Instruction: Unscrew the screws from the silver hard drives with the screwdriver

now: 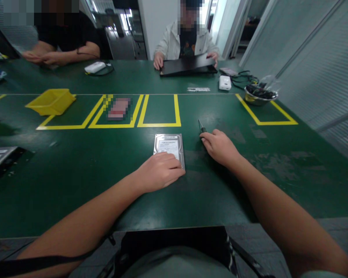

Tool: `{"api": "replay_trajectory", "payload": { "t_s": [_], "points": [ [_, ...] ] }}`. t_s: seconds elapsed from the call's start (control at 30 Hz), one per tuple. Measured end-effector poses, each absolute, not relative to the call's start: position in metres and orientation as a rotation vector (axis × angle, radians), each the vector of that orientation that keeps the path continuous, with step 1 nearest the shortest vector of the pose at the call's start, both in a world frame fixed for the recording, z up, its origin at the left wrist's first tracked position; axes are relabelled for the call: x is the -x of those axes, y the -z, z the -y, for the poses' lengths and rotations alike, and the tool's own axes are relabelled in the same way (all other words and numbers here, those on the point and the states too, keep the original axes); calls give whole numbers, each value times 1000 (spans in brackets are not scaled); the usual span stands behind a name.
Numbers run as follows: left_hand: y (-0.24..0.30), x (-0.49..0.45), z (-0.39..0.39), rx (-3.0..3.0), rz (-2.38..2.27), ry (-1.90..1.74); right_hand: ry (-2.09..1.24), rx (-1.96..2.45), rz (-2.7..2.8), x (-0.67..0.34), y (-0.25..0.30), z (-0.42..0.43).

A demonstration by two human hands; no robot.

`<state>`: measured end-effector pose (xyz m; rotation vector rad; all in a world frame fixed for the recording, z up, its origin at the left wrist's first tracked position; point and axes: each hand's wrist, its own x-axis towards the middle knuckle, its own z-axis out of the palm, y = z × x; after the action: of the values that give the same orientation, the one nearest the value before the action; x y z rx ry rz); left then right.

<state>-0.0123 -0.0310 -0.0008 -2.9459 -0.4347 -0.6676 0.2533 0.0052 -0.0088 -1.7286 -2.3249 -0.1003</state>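
Observation:
A silver hard drive with a white label lies flat on the green table in front of me. My left hand is closed over its near end, fingers curled across the top towards the right edge and covering the lower part of the label. To the right of the drive, my right hand grips a screwdriver. The thin shaft points away from me, slightly left, and most of the handle is hidden in my fist. The screwdriver's tip is apart from the drive.
Yellow tape outlines mark the table. Beyond are a yellow bin, a blurred reddish item, a metal bowl of dark parts and a white box. Left lies a dark-framed device. Two people sit opposite, one holding a black panel.

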Motion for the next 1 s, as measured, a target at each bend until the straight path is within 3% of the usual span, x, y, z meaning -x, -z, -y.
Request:
{"api": "replay_trajectory", "payload": {
  "t_s": [0.13, 0.43, 1.0],
  "points": [
    [1, 13, 31, 2952, 426, 668, -61, 1574, 2018, -257, -3, -2],
    [1, 13, 31, 2932, 424, 655, -859, 941, 1332, -250, -30, 18],
    [2, 15, 30, 2909, 434, 658, -1114, 874, 1394, -240, -18, 27]
  ]
}}
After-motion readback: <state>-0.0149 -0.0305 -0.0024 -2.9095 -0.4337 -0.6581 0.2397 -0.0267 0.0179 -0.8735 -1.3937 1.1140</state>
